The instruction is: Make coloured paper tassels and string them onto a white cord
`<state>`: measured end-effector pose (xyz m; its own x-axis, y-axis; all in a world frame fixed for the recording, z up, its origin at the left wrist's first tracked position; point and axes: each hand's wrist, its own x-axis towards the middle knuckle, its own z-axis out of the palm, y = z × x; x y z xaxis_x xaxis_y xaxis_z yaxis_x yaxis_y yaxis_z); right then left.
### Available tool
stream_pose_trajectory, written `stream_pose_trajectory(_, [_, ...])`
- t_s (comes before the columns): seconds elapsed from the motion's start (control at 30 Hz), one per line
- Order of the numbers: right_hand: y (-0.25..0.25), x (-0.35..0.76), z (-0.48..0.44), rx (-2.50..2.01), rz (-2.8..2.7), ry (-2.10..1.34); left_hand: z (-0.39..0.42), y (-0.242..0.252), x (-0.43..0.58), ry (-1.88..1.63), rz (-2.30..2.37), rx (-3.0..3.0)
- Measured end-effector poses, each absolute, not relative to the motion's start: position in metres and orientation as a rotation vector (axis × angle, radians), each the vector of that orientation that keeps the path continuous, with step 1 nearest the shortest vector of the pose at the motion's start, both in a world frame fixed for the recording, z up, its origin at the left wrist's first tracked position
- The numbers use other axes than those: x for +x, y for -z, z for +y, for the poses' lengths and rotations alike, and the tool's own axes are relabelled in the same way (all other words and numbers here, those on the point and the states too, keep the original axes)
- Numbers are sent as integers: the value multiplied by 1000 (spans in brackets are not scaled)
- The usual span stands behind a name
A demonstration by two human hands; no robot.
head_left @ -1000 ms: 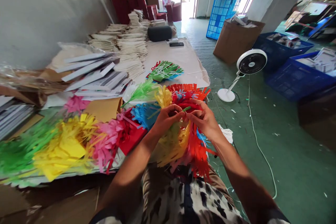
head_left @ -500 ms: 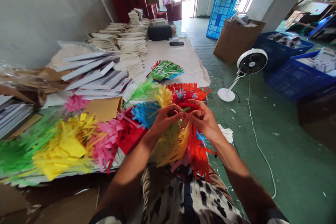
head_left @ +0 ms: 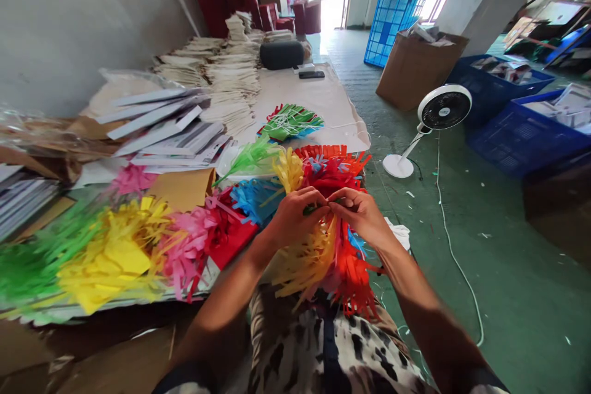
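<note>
My left hand (head_left: 300, 212) and my right hand (head_left: 357, 212) meet fingertip to fingertip, both closed in a pinch above my lap. A small green bit shows between the fingers; the rest of what they pinch is hidden. Below them hang a yellow fringed tassel (head_left: 307, 258) and a red fringed tassel (head_left: 353, 277). Blue fringe (head_left: 258, 197) and an upright yellow tuft (head_left: 289, 169) lie left of the hands on the table. Red fringed paper (head_left: 327, 163) is just beyond them. Farther up lies a green fringed bundle (head_left: 293, 123) with white string.
Yellow (head_left: 115, 258), pink (head_left: 189, 240) and green fringes (head_left: 41, 252) cover the table's near left. Behind them are white flat pieces (head_left: 161, 129) and stacked cream sheets (head_left: 233, 80). A white fan (head_left: 444, 108), a carton (head_left: 418, 68) and blue crates (head_left: 530, 129) stand on the floor at right.
My hands have drawn together until the fingertips touch, and the left one has turned slightly. The green strip that stuck out between them is now mostly hidden.
</note>
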<state>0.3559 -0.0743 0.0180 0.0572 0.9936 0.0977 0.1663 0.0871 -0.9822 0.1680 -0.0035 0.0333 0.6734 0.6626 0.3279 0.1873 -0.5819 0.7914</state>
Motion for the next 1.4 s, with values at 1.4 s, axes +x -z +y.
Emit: stream_pose_trajectory(1.4, [6, 346, -123, -1086, -769, -841, -17, -58, 153, 67, 512, 2080])
